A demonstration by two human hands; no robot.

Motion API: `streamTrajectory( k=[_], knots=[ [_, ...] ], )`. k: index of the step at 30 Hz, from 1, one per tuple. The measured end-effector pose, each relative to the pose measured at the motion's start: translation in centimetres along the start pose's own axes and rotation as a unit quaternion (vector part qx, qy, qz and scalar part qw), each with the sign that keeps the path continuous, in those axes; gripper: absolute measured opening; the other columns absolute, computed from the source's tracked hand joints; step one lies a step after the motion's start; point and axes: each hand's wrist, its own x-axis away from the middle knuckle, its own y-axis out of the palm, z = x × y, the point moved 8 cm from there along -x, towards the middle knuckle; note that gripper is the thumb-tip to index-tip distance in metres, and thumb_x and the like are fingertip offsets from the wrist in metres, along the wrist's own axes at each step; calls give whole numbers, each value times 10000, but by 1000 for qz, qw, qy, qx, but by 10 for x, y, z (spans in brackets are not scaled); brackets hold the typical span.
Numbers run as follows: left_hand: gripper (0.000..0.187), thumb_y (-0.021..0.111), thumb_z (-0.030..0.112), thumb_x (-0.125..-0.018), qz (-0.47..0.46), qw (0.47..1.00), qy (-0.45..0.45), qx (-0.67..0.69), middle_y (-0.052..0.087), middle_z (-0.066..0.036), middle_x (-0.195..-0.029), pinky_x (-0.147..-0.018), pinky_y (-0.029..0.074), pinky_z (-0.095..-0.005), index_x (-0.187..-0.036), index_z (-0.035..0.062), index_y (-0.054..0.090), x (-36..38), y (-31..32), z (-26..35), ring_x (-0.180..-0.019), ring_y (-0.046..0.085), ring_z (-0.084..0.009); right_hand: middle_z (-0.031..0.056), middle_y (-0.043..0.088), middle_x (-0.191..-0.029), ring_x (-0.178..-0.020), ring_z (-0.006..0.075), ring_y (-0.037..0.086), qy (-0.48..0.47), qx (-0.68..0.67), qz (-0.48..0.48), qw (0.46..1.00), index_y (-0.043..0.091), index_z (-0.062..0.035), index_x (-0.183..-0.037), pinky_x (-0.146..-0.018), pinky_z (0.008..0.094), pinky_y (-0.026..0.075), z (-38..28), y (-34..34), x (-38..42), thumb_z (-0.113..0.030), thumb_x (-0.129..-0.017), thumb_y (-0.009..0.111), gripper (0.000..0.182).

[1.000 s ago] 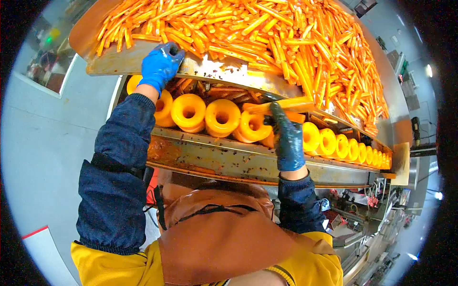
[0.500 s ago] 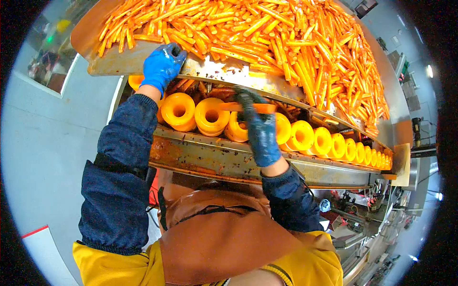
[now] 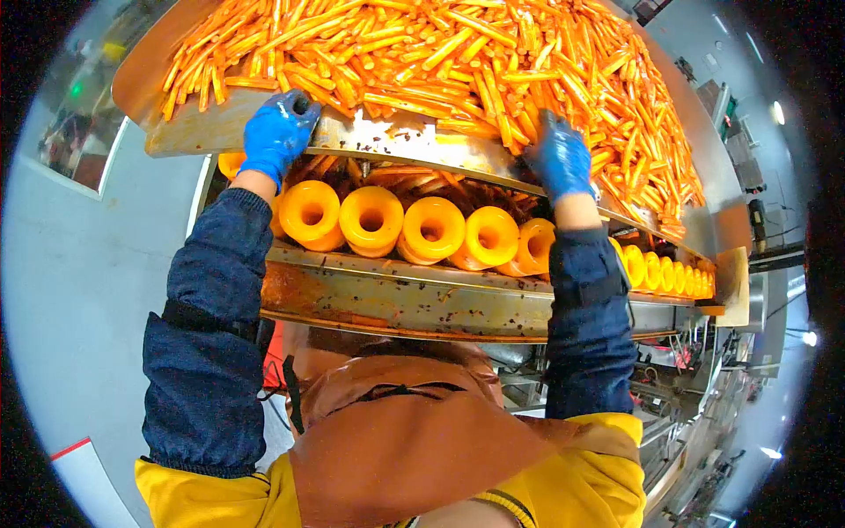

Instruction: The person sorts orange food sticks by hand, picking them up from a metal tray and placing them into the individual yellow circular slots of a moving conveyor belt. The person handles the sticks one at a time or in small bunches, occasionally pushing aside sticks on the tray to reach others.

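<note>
My left hand (image 3: 280,134), in a blue glove, rests at the front edge of the metal tray (image 3: 198,132), its fingers curled; whatever they hold, if anything, is hidden. At the near right edge of a big heap of glossy orange sticks (image 3: 422,53), my right hand (image 3: 561,160) in a blue glove with dark fingertips reaches into the sticks, and its fingertips are partly hidden among them. Below the tray runs a row of yellow-orange rollers with round holes (image 3: 371,220). Behind the rollers lie more orange sticks (image 3: 414,180).
A metal rail (image 3: 396,304) spotted with dark bits runs in front of the rollers. A pale board (image 3: 732,286) stands at the row's right end. Machinery (image 3: 678,387) is at the lower right, and a brown apron (image 3: 405,440) covers my front.
My right hand has moved up and right from above the rollers to the heap, and the orange stick it held is no longer visible. The view has shifted slightly.
</note>
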Motion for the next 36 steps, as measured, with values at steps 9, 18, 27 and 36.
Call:
streamTrajectory(
  k=[9, 18, 27, 36],
  knots=[
    [365, 555, 454, -805, -6, 1000, -5, 0, 626, -127, -993, -793, 473, -411, -936, 123, 637, 0, -3, 3, -928, 594, -309, 212, 621, -998, -930, 299, 598, 53, -214, -87, 972, 545, 17, -1124, -824, 388, 468, 30, 21, -43, -223, -740, 623, 459],
    [383, 557, 451, -802, -3, 1000, 0, -7, 627, -136, -1009, -802, 472, -410, -961, 111, 636, -3, 1, -2, -945, 593, -311, 78, 628, -992, -865, 204, 607, 108, -728, 104, 669, 598, -6, -1067, -794, 303, 471, 71, 14, 17, -230, -807, 626, 344],
    [378, 546, 447, -805, -7, 1000, -5, -23, 628, -129, -1012, -809, 469, -409, -950, 111, 636, -2, -2, 2, -952, 592, -306, 61, 626, -880, -813, 191, 613, 263, -845, -85, 458, 599, -41, -971, -729, 321, 495, -59, 49, 129, -71, -748, 654, 231],
    [394, 527, 466, -814, 0, 1000, -1, -20, 621, -138, -1024, -816, 467, -413, -942, 108, 631, -2, 0, 0, -957, 587, -318, 125, 591, -1129, -1034, 235, 565, 228, -880, 23, 417, 519, -31, -1201, -948, 349, 421, -60, 16, 128, -81, -805, 578, 403]
  ],
)
